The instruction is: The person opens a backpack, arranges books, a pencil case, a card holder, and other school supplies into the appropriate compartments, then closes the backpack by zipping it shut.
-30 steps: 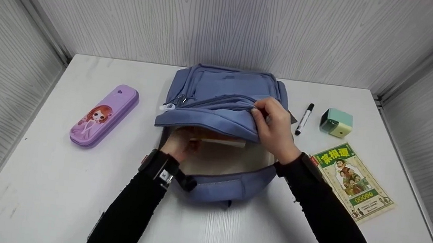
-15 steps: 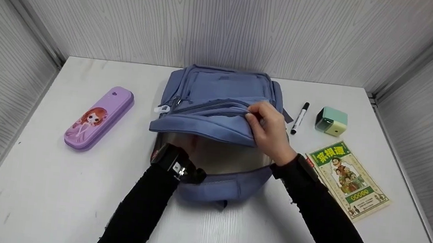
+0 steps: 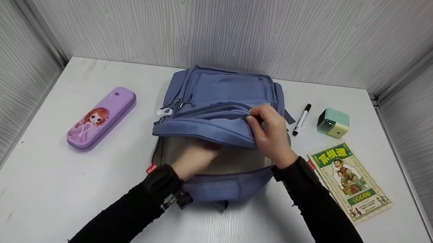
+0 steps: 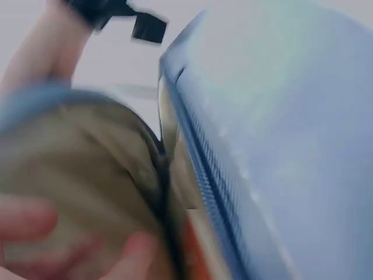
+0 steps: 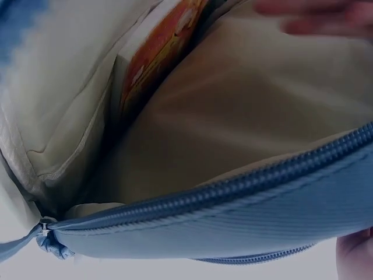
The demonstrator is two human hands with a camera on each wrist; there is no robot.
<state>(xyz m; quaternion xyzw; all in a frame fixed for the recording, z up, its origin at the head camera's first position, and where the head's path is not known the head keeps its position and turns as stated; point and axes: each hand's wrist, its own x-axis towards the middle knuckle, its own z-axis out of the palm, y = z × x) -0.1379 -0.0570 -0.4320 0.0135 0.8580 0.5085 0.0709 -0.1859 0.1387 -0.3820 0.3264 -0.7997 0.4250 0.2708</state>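
Observation:
A blue backpack [image 3: 228, 86] lies on the white table with its main compartment unzipped. My right hand [image 3: 271, 133] pinches the upper edge of the opening and lifts it. My left hand [image 3: 196, 157] reaches inside, its fingertips hidden under the flap in the head view. In the left wrist view its fingers [image 4: 26, 219] are spread apart by the beige lining, with nothing between them. A book with an orange cover [image 5: 160, 49] stands inside against the lining in the right wrist view, apart from the left fingers [image 5: 326, 9].
A purple pencil case [image 3: 102, 117] with a printed girl lies to the left. Right of the backpack are a black-and-white marker [image 3: 302, 119], a green and yellow pencil sharpener [image 3: 334, 122] and a green-and-cream booklet [image 3: 350, 182]. Walls close off the back and sides.
The left hand first held a book inside the backpack, went deeper, and now has drawn partly back toward the middle of the opening without it. The right hand keeps its pinch.

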